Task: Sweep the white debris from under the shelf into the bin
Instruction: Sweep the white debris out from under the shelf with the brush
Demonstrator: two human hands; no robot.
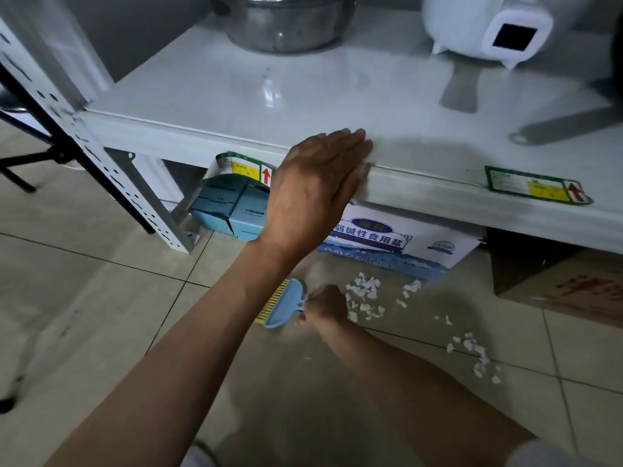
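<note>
Left hand: the left hand (313, 190) lay flat and open on the front edge of the white metal shelf (209, 106), fingers together, gripping nothing; it seemed only to steady the person.
Right hand: the right hand (325, 306) was low at the floor, closed around the handle of a small blue hand brush (286, 303) with yellow bristles.
Debris: the white paper scraps (365, 298) lay on the tiled floor (101, 298) just to the right of the brush hand, before the salt bag (397, 241); a second small heap (478, 358) was further right and nearer to the person.
Brush axis: the bristle row ran away from the person; the bristles faced left, away from the scraps.
Bin: not visible.
Nearer hand: the right one.
</note>
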